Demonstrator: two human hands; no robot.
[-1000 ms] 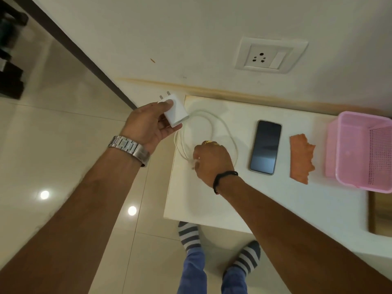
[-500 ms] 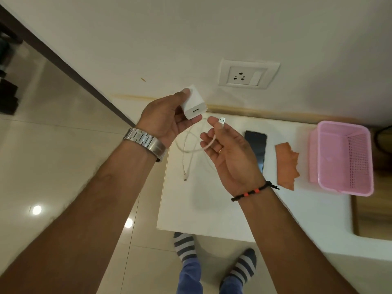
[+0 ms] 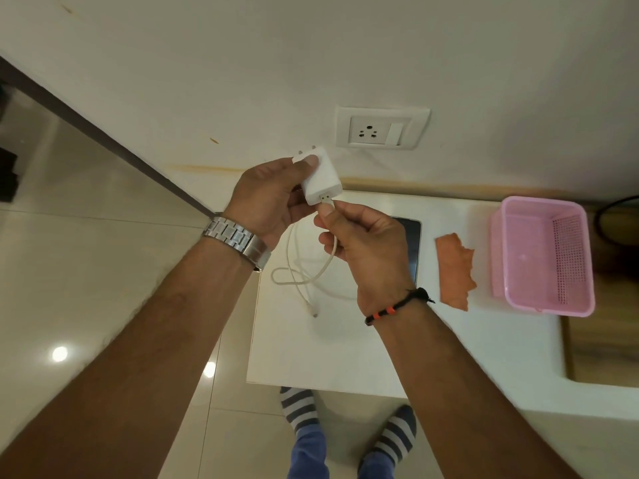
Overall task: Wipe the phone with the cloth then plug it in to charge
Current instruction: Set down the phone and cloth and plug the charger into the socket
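The left hand [image 3: 266, 198] grips the white charger [image 3: 320, 179]; the right hand [image 3: 366, 243] pinches the cable [image 3: 326, 261] plug at its port, how deep it sits is unclear. The phone [image 3: 413, 243] lies near the desk's [image 3: 345, 357] back edge, mostly hidden behind the right hand. The orange cloth [image 3: 454, 271] lies between phone and pink basket [image 3: 543, 254].

Below me: glossy cream floor tiles [image 3: 86, 271] reflecting ceiling lights, a dark skirting strip [image 3: 103, 140], cream wall [image 3: 311, 46] behind my white bench [image 3: 311, 357].
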